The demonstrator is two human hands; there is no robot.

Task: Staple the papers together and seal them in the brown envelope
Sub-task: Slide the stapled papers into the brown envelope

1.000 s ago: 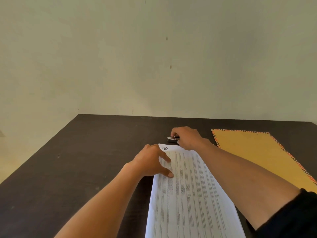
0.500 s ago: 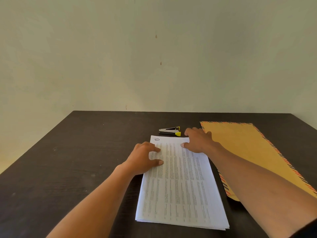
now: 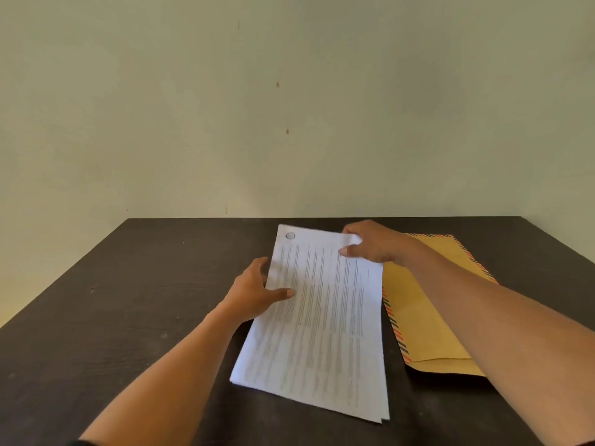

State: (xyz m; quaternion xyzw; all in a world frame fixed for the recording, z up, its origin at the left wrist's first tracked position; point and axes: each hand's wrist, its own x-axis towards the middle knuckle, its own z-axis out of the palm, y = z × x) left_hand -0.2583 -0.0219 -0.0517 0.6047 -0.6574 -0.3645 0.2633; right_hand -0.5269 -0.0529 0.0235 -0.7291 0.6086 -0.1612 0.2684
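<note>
A stack of printed white papers (image 3: 322,323) is held tilted, its far end raised off the dark table (image 3: 128,317). My left hand (image 3: 254,291) grips the stack's left edge, thumb on top. My right hand (image 3: 373,241) grips the far right corner, thumb on the printed side. The brown envelope (image 3: 421,304), with a striped border, lies flat on the table to the right, partly under my right forearm. The stapler is hidden from view, likely behind the raised papers.
A plain pale wall (image 3: 289,107) rises right behind the table's far edge. The table's left edge (image 3: 64,278) runs diagonally toward me.
Both hands went from resting on the flat papers to gripping them. The stack's far end has lifted off the table and now hides the stapler.
</note>
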